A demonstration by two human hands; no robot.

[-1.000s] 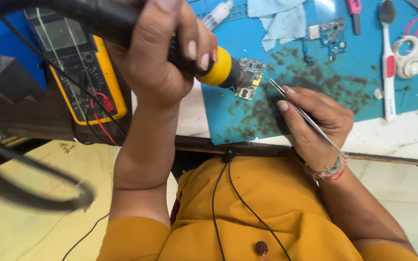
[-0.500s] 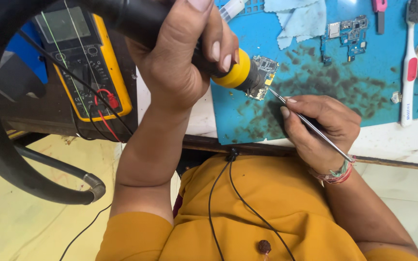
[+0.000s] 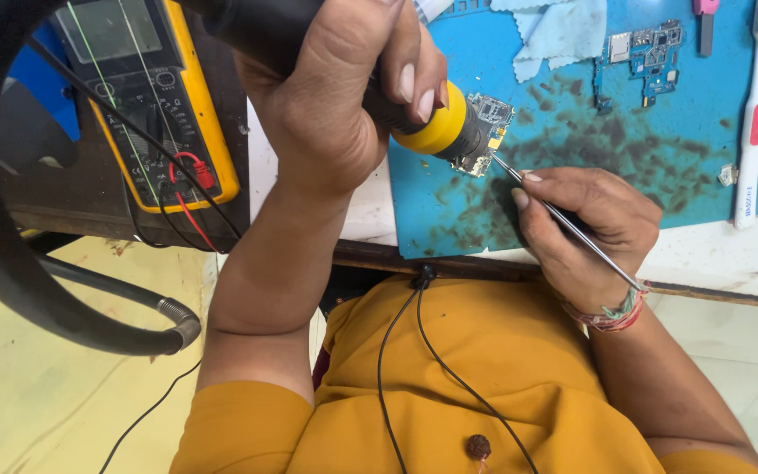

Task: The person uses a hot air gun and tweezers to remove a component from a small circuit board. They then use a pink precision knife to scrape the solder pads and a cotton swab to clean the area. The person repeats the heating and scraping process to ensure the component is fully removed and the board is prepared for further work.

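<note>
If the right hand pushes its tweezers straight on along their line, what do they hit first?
The right hand points the tweezers up and left at the small circuit board under the hot-air tool's yellow-collared nozzle. The board comes first; the tips look already at its edge, though depth is unclear.

A yellow-cased multimeter (image 3: 146,96) lies at the desk's left end, and its rectangular grey-green screen (image 3: 109,29) sits at the far end of the dark face. Thin black leads cross the glass. No packages, labels or signs show.
</note>
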